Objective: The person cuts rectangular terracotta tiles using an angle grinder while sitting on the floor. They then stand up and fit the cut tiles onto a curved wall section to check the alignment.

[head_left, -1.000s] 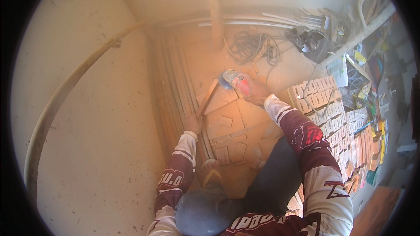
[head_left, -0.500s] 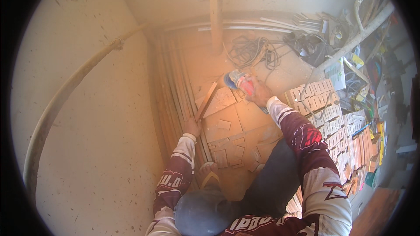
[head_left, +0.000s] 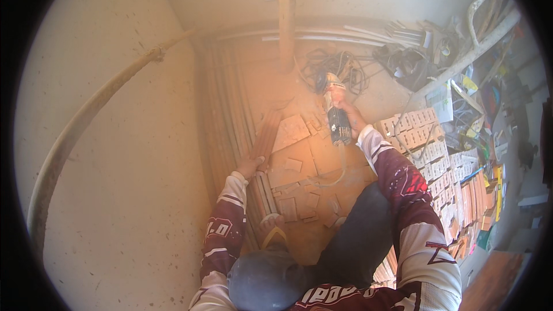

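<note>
My right hand point(head_left: 351, 116) grips a black and grey angle grinder point(head_left: 336, 109), held above the dusty floor with its head pointing away from me. A cord trails from the grinder back toward my knee. My left hand point(head_left: 252, 165) rests on a long reddish tile strip point(head_left: 266, 138) that lies among cut tile pieces point(head_left: 291, 132). Both arms wear dark red patterned sleeves. Orange dust hangs over the work spot.
A wooden post point(head_left: 286, 17) stands ahead by the wall. Tangled cables point(head_left: 337, 66) lie beyond the grinder. Stacked light tiles point(head_left: 426, 138) and mixed clutter fill the right side. A curved hose point(head_left: 86, 121) runs along the left wall. Long strips point(head_left: 222, 109) lie on the left.
My right hand has lifted the grinder off the tile and swung it upward and away. The left hand stays on the tile strip.
</note>
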Demonstrator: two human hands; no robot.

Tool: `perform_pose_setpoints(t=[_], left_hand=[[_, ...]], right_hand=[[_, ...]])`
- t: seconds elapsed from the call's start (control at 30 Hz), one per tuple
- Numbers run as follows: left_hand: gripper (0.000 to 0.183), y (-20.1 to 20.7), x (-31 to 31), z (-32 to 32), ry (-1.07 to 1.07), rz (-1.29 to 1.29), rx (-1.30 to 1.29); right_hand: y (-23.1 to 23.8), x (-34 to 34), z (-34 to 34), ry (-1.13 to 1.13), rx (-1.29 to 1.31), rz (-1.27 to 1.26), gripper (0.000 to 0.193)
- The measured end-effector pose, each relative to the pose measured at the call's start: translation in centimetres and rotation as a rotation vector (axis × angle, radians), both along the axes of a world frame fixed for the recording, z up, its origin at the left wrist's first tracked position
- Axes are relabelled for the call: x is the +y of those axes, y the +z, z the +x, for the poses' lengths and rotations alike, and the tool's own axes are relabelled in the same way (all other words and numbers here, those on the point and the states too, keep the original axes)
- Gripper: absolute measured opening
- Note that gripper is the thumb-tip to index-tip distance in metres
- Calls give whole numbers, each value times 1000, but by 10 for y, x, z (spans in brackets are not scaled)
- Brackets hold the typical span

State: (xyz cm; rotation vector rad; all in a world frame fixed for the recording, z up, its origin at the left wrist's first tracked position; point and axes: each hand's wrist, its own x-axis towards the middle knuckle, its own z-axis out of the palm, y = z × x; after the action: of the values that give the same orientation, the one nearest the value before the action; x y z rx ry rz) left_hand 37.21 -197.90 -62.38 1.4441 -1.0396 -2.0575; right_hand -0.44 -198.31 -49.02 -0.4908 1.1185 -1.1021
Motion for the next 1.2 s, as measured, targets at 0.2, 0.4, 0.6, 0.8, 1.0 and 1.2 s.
perform_pose_setpoints(t=[0.2,0.4,0.6,0.8,1.0,1.2], left_hand=[[26,9,5,-2,1,50,126],[27,6,10,-1,28,67,147],[28,0,31,6,109,-2,123],[30,11,64,16,203,-87,169],[32,25,97,59,275,-72,116],[30,61,124,62,324,-55,58]], right_hand=[[4,7,-7,6,-204,57,49],[-4,10,5,105,16,127,42],[-13,12,4,159,165,187,28],[-78,5,10,53,159,141,20],[-92,18,91,-11,-169,131,21],[-117,23,102,-129,-263,175,21]])
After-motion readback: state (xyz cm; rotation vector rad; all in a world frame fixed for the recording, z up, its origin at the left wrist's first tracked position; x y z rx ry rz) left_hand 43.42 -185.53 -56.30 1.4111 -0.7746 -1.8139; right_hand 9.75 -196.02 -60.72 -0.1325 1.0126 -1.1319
